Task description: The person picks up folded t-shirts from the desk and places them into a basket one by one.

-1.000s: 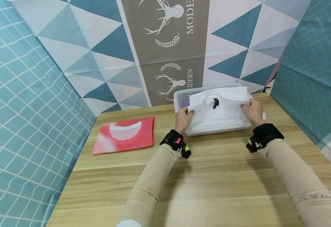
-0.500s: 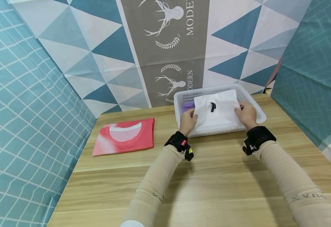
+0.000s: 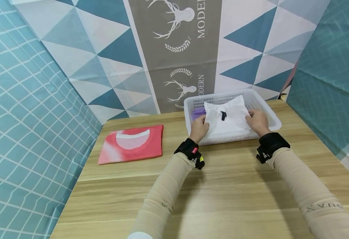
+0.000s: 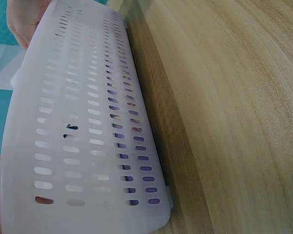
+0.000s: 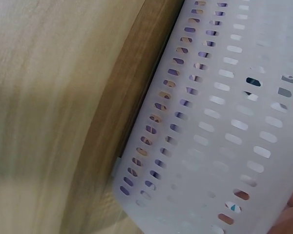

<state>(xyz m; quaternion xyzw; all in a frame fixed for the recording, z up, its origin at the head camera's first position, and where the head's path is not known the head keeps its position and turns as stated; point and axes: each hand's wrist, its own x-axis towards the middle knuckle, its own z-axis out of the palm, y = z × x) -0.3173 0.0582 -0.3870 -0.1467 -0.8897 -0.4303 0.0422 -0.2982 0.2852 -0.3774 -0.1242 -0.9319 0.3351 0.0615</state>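
A white folded garment (image 3: 228, 120) with a small black mark lies in the white perforated plastic basket (image 3: 268, 114). With thumb and fingers, my left hand (image 3: 199, 129) pinches its left edge. My right hand (image 3: 258, 122) grips the opposite edge, inside the basket's right part. A purple cloth (image 3: 198, 112) shows in the basket's left end, partly behind the white garment. Both wrist views mostly face the slotted basket wall (image 4: 83, 117), and purple shows through the lower slots. Fingers of the right hand (image 5: 289, 214) appear at that view's lower right corner.
A folded red and pink garment (image 3: 150, 146) lies flat on the wooden table (image 3: 222, 192), left of the basket. Behind the table hangs a patterned cloth backdrop (image 3: 189, 53). Tiled-pattern sheets (image 3: 37, 109) stand along both sides.
The white garment was held up over the basket's rim and has come down inside it. Both hands moved lower and closer together; during the last half second the garment's far edge has crumpled slightly.
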